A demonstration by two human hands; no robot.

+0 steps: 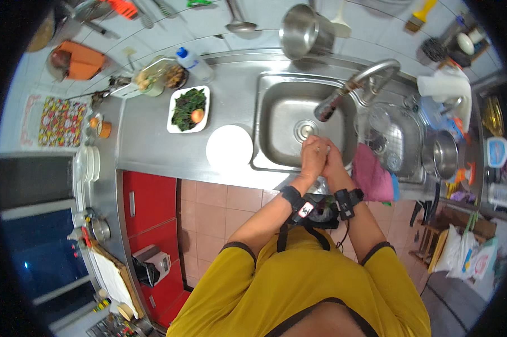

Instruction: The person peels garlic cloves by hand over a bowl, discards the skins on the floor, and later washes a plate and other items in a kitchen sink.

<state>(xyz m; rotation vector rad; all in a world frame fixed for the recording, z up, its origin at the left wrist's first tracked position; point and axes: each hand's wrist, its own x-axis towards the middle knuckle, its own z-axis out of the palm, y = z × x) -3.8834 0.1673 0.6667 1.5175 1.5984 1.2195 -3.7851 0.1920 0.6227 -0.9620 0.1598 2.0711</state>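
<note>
My left hand [313,156] and my right hand [332,159] are pressed together over the near edge of the stainless steel sink basin [274,139]. Their fingers overlap, and whether something lies between the palms is hidden. The faucet's dark spray head [327,107] hangs over the basin above my hands; no stream of water can be made out. To the left of the sink a round white plate [229,147] rests on the steel counter. Behind it stands a white dish [169,122] holding dark leafy greens [185,108] and a round orange-pink item [197,116].
Pink cloth [371,175] hangs over the counter edge right of my hands. A smaller basin [409,168] holds glassware, with a steel pot [445,153] beside it. A blue-capped bottle [196,65] stands at the back left. Another steel pot [300,33] hangs behind the sink.
</note>
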